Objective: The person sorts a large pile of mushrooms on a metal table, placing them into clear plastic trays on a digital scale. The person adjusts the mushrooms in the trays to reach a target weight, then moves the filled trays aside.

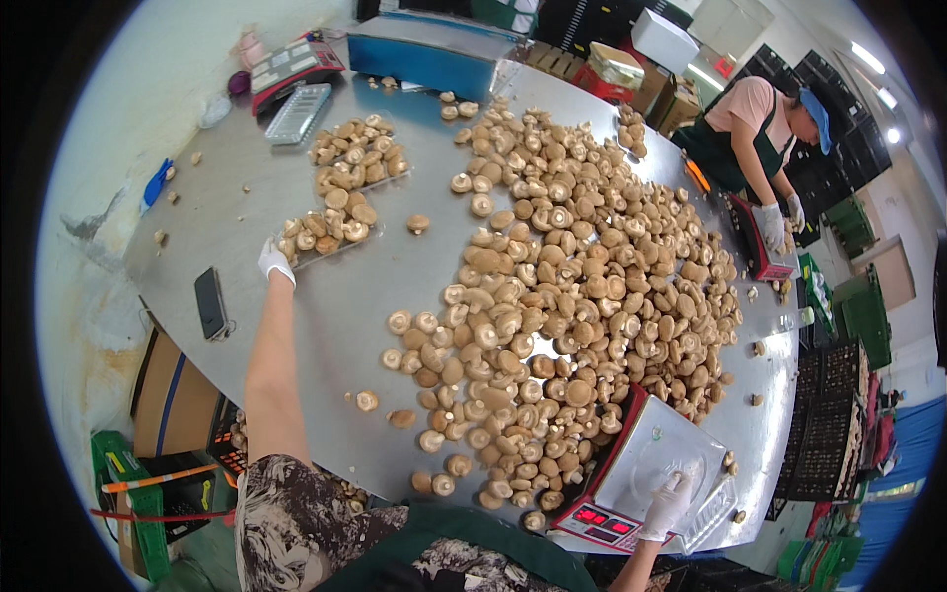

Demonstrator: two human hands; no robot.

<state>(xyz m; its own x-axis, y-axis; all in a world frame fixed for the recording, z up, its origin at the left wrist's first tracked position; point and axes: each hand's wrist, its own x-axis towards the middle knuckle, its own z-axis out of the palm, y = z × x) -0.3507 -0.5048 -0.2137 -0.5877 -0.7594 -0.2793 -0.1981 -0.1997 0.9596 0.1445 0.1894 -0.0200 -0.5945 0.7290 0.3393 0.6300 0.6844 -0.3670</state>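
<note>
My left hand (276,263), in a white glove, grips the near left end of a clear plastic tray of shiitake mushrooms (325,231) on the steel table. Just beyond it sit more filled trays, one with mushrooms (362,152) heaped in rows. My right hand (669,503), also gloved, is over the near right part of the metal platform of a red digital scale (651,451); its fingers are curled, and whether they pinch anything is unclear. Beside that hand, at the table's edge, lie empty clear trays (714,514). A large pile of loose shiitake (584,288) covers the table's middle.
A phone (211,303) lies at the left. Farther back are another red scale (296,70), a stack of clear trays (298,113) and a blue-sided metal box (422,63). Across the table, a co-worker (755,140) with gloved hands works at a third scale (766,240).
</note>
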